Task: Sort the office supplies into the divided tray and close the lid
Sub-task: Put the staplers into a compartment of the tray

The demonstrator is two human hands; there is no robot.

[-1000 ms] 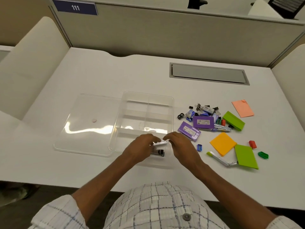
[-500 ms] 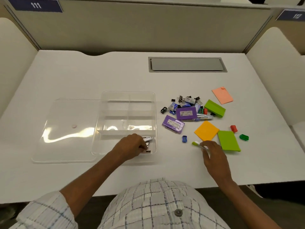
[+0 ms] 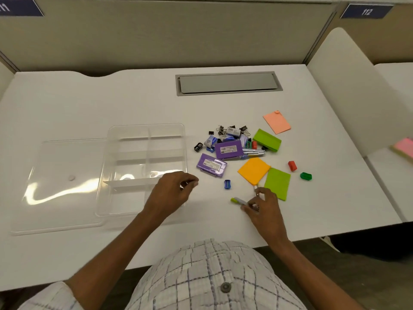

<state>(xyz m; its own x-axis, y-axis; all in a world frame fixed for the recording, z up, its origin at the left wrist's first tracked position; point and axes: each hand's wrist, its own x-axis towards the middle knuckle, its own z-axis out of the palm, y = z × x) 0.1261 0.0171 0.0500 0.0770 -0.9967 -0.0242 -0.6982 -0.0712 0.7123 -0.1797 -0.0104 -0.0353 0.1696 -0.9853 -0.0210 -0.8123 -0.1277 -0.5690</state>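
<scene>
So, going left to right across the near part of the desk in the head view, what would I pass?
Clear lid → divided tray → blue sharpener → right hand gripping the green-tipped tool → red sharpener → green sharpener.

Both bare arms reach forward, elbows bent. The left hand is palm down with its fingers curled in and the thumb close to the fingertips. It is too blurry to tell if it holds anything. The right hand pinches a green-tipped pen with bent fingers.
</scene>
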